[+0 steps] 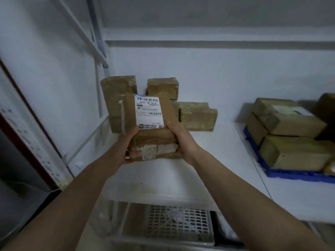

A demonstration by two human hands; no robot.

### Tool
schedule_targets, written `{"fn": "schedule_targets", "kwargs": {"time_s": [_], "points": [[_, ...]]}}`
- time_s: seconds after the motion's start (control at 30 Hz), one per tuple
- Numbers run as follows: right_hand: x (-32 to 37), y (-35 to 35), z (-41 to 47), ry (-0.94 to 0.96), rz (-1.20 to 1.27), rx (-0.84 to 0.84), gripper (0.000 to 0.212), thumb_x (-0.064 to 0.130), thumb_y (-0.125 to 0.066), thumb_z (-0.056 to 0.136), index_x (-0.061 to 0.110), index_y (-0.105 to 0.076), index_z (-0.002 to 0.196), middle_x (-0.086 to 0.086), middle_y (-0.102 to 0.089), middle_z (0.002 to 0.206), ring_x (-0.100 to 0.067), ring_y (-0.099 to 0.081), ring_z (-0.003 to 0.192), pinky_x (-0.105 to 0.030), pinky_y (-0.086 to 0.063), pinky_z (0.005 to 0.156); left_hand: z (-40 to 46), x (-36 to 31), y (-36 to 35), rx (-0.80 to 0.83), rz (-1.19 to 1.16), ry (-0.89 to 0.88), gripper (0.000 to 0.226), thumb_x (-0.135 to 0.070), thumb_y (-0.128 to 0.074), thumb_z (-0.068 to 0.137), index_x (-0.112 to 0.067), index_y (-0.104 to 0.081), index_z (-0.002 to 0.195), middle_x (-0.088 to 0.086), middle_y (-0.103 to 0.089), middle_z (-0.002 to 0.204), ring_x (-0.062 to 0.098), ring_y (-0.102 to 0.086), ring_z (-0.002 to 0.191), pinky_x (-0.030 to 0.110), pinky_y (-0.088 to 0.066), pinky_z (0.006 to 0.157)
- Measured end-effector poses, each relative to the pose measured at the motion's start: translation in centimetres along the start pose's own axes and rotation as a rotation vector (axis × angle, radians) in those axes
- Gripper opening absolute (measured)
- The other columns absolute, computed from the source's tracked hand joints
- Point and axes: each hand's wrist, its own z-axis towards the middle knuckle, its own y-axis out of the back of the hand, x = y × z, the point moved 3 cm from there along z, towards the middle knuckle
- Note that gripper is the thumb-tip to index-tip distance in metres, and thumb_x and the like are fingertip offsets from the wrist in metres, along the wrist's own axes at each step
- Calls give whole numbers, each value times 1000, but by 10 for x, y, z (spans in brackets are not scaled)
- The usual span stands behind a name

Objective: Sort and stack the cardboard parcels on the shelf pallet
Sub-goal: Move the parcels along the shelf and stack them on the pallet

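Both my hands hold a small stack of cardboard parcels over the white shelf [163,178]. The top parcel [150,113] carries a white shipping label and faces me. Under it lies a taped parcel [155,147] with small stickers. My left hand [128,145] grips the stack's left side, and my right hand [181,140] grips its right side. Behind the stack, against the back wall, stand more taped brown parcels: a tall one [117,93], a squarish one [163,87] and a low one [197,116].
On the right shelf a blue pallet [290,175] bears several larger cardboard boxes [293,124]. A white shelf upright [98,51] rises at the left. Below the shelf edge sits a white perforated crate [177,223].
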Motion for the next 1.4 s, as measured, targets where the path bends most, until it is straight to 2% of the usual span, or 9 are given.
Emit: {"fn": "schedule_targets", "kwargs": {"time_s": [0.23,0.5,0.6,0.67,0.83,0.9,1.1,1.27,1.4], "points": [[23,72,-37,-3,-46,-300,52,52,-55,88,32,-41,135,2,-63,120,-21,-62,107,-55,-46,96,24,-18,-78,226,57,-22,52,-70,-52,78,-28,-66,106,6,-73,98,27,-67,91,46,-49,93],[38,140,-60,-21,-77,-493,47,56,-56,85,34,-45,124,3,-61,114,-20,-59,103,-50,-49,89,33,-27,-153,386,61,18,85,-82,-59,42,-28,-62,108,1,-76,89,19,-73,80,31,-55,60],[42,163,-63,-15,-75,-522,45,57,-56,84,35,-46,122,3,-60,115,-20,-59,104,-50,-49,90,41,-31,-177,419,29,-8,80,-80,-61,40,-30,-64,103,3,-76,93,25,-72,90,44,-57,82],[45,179,-66,-22,-78,-533,42,57,-55,85,36,-48,120,2,-59,118,-21,-57,107,-52,-46,94,48,-30,-194,412,22,4,94,-78,-63,43,-27,-57,121,5,-74,101,27,-70,94,50,-53,91],[63,234,-71,-12,-99,-536,30,56,-54,86,38,-55,109,1,-60,121,-21,-58,109,-48,-44,98,55,-36,-249,437,101,26,110,-88,-57,34,-30,-51,128,0,-75,89,19,-73,81,38,-55,74],[72,259,-72,10,-101,-521,41,54,-54,87,31,-56,120,-1,-63,120,-19,-60,107,-42,-46,96,58,-42,-273,444,83,33,105,-86,-58,34,-31,-54,124,-2,-75,80,16,-73,73,40,-55,74],[103,328,-76,39,-149,-480,58,62,-51,86,27,-50,133,0,-64,120,-20,-61,109,-43,-43,103,66,-64,-344,608,37,47,93,-78,-76,43,-44,-53,126,5,-70,115,30,-67,104,53,-56,78],[121,380,-90,13,-134,-452,62,68,-47,84,32,-45,135,5,-63,115,-14,-61,102,-30,-46,76,67,-80,-404,616,16,19,59,-75,-73,50,-45,-70,100,7,-72,107,29,-69,100,46,-55,75],[133,417,-96,23,-156,-409,65,71,-45,83,36,-40,138,3,-58,126,-17,-56,111,-37,-45,88,69,-86,-446,532,-36,26,42,-73,-62,67,-44,-72,95,7,-73,103,27,-70,96,46,-56,72]]}}
